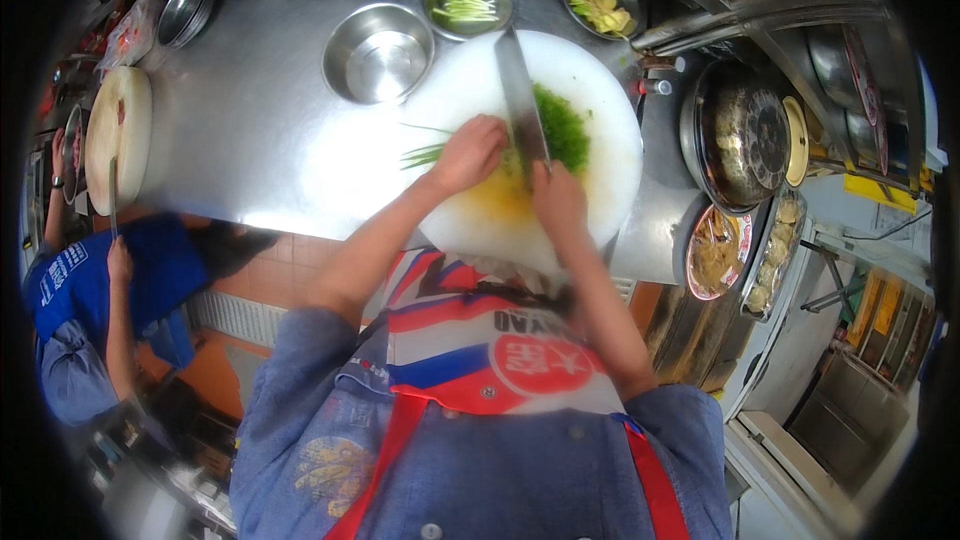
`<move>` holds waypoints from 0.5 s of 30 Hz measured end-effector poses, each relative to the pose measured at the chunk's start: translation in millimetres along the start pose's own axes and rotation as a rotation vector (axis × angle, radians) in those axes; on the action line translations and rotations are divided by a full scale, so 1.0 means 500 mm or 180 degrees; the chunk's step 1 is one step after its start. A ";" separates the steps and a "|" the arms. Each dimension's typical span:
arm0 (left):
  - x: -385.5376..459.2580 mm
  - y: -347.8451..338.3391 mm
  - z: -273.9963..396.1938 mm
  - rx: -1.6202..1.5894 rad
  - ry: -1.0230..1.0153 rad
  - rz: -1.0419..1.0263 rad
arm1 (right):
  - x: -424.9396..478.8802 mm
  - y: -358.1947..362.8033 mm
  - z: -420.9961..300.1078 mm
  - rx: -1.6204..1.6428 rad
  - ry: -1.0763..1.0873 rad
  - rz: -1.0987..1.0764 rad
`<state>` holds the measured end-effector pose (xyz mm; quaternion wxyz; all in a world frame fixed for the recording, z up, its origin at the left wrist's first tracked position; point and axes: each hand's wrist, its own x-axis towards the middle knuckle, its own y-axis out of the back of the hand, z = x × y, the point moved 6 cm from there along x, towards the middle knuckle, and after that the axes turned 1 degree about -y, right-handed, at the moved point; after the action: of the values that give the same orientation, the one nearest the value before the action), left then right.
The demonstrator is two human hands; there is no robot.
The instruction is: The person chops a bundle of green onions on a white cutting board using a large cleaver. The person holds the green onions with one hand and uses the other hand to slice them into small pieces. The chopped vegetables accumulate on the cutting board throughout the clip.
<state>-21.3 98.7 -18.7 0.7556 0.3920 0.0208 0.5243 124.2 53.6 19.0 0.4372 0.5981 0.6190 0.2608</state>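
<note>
My right hand (559, 199) grips the handle of a broad kitchen knife (519, 82), whose blade points away from me over a round white cutting board (465, 221). My left hand (474, 154) presses a small bundle of green scallion stalks (424, 156) against the board, fingers curled close to the blade's left side. The cut ends under those fingers are hidden. Right of the blade lies a heap of finely chopped scallion greens (561, 127). A yellowish stain marks the board between my hands.
Beyond the board stand a steel bowl (379, 52), a dish of pale cut stalks (466, 6) and a dish of ginger and greens (600, 4). A blackened metal basin (739, 139) is at the right. On the left, a co-worker (120, 270) holds a knife by another board (120, 139).
</note>
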 end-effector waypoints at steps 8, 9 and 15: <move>0.004 -0.005 -0.005 -0.0093 -0.0012 0.0126 | -0.053 0.032 -0.019 -0.0194 -0.0005 -0.0137; 0.004 -0.004 -0.005 -0.0110 -0.0037 0.0131 | -0.054 0.030 -0.020 -0.0225 0.0025 -0.0152; 0.004 -0.002 -0.007 -0.0167 0.0118 -0.0075 | -0.010 -0.016 -0.020 -0.0314 -0.0113 -0.0324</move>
<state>-21.2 102.3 -20.8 0.7713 0.3620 0.0256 0.5229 110.9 49.5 18.3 0.4898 0.5481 0.6271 0.2578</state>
